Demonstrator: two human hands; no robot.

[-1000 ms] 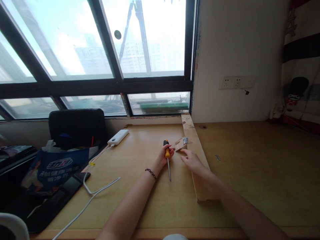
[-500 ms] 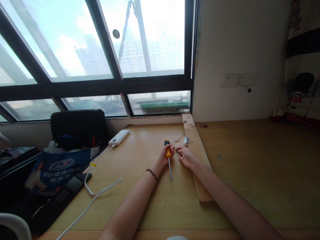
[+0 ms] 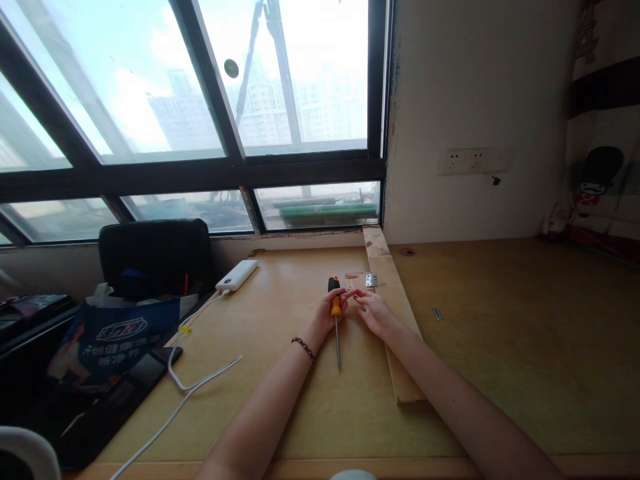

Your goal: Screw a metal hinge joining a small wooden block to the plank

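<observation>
My left hand (image 3: 327, 312) is closed round the handle of a screwdriver (image 3: 337, 325), which I hold above the worktop (image 3: 280, 300), left of the long board (image 3: 390, 287) that runs from the back edge toward the front edge. The screwdriver's long axis runs nearly back to front: black butt toward the back edge, tip toward the front edge and a touch to the right. The hinge (image 3: 371, 280) lies the other way, beyond my fingertips toward the back edge and a little right, against the board's left edge, so the tip points away from it. That opposition seems to me the relation that counts. A small wooden piece (image 3: 356, 283) sits just left of the hinge, apparently joined to it, its near side close to the fingers of both hands. My right hand (image 3: 374, 315) is the nearer to the hinge; its fingers bend in toward my left fingertips, but I cannot tell whether they pinch anything or only meet there. Two screws (image 3: 437, 313) lie well off to the right, past the board's right edge.
</observation>
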